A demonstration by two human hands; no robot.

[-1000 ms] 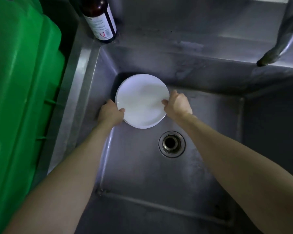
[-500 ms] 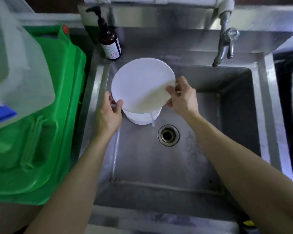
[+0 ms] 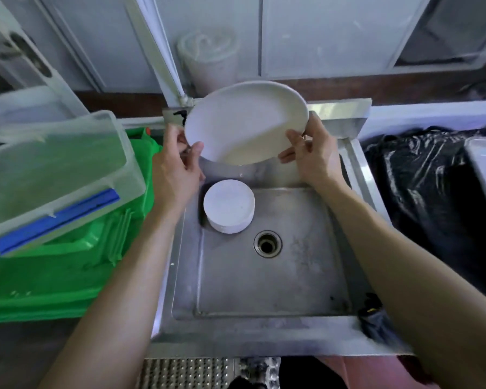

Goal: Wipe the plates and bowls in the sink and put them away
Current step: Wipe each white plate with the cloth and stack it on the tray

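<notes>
- The clear plastic bin (image 3: 54,169) and the green crate (image 3: 68,276) under it crowd the sink's left edge, so I would keep the lifted dish over the basin while it drains, not swing it that way.
- The left hand (image 3: 174,169) pinches the white plate (image 3: 244,122) at its left rim, thumb on the upper face and the other fingers behind. A firm pinch matters here, since a wet glazed rim is likely slippery.
- The plate is held tilted above the back of the steel sink (image 3: 264,327), lower edge toward the person (a drop seems to hang below it). Holding that tilt lets the water run off before wiping.
- Straight below sits the stack of plates (image 3: 229,206) on the sink floor, just left of the drain (image 3: 267,244). It waits its turn.
- The right hand (image 3: 312,155) grips the right rim, thumb on top. One hand must let go to fetch a cloth; none is in view, so shift the grip first.
</notes>
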